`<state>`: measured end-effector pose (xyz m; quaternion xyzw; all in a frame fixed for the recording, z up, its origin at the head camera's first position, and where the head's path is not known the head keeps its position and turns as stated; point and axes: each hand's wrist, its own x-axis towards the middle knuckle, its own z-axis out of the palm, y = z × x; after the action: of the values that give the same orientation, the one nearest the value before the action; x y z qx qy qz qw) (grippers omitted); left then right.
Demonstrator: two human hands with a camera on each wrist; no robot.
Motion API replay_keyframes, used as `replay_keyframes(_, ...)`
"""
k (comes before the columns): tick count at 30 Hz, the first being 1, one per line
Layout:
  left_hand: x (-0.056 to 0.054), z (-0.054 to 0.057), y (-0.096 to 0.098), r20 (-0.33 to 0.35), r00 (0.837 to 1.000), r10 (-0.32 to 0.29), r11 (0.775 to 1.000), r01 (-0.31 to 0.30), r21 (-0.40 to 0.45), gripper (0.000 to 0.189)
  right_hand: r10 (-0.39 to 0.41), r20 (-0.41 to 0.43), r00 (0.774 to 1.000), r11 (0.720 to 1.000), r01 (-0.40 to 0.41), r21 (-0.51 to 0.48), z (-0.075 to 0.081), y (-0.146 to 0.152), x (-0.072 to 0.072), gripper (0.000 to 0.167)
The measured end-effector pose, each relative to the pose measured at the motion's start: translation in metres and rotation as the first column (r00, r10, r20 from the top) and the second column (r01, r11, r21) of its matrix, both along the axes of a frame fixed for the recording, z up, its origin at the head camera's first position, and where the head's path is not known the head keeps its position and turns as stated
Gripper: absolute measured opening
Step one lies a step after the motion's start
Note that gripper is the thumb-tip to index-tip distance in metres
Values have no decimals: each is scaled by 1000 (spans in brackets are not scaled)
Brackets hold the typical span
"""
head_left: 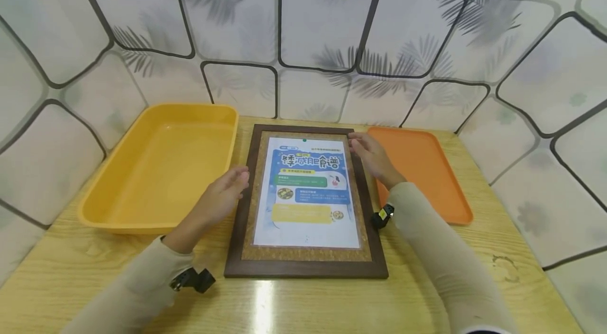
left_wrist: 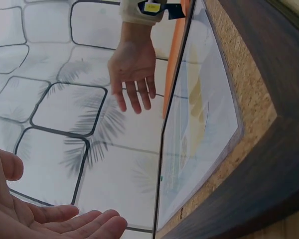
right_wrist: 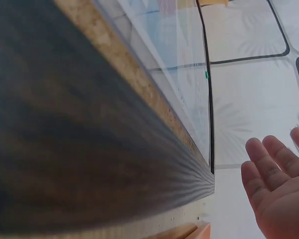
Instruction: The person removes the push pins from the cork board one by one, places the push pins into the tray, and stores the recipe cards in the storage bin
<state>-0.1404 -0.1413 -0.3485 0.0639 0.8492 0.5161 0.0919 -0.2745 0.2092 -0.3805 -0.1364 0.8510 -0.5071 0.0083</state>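
A dark brown wooden frame (head_left: pixel 308 269) with a cork backing (head_left: pixel 308 254) lies flat on the table. On the cork is a printed sheet (head_left: pixel 308 236) with blue, green and yellow blocks, and a small green dot (head_left: pixel 304 140) marks its top edge. My left hand (head_left: pixel 220 197) hovers by the frame's left side, fingers relaxed and holding nothing. Near the top right corner is my right hand (head_left: pixel 374 157). In the right wrist view that hand (right_wrist: pixel 284 184) has its fingers loosely extended, apart from the frame's edge. Both palms face inward across the frame.
To the left stands a deep yellow tray (head_left: pixel 158 226), close to the frame. A shallow orange tray (head_left: pixel 422 170) lies at the right, partly behind my right arm. Patterned fabric walls (head_left: pixel 327 23) enclose the wooden table (head_left: pixel 303 305) at the back and sides.
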Motion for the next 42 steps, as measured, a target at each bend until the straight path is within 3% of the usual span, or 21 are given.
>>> replay_keyframes(8, -2, -3, 9, 33, 999, 2, 1000, -3, 11, 59, -1, 8, 1000, 998, 1, -57, -1, -11, -5, 41)
replay_keyframes(20, -2, -11, 17, 81, 997, 3, 1000, -5, 19, 59, -41, 50, 998, 996, 37, 80, -7, -25, -17, 44)
replay_keyframes(26, -2, -15, 19, 59, 998, 6, 997, -2, -77, 62, -47, 95, 994, 991, 35, 127, -7, -29, -22, 45)
replay_keyframes(30, -2, -17, 21, 66, 998, 8, 993, 0, -122, 65, -42, 82, 996, 982, 26, 186, -12, -31, -27, 46)
replay_keyframes(35, -3, -18, 24, 106, 994, 28, 991, -13, -136, 66, -20, 77, 997, 980, 4, 200, -15, -37, -30, 48)
replay_keyframes(42, -3, -18, 26, 171, 984, 46, 987, -19, -156, 68, -21, 85, 996, 957, -5, 292, -17, -43, -37, 49)
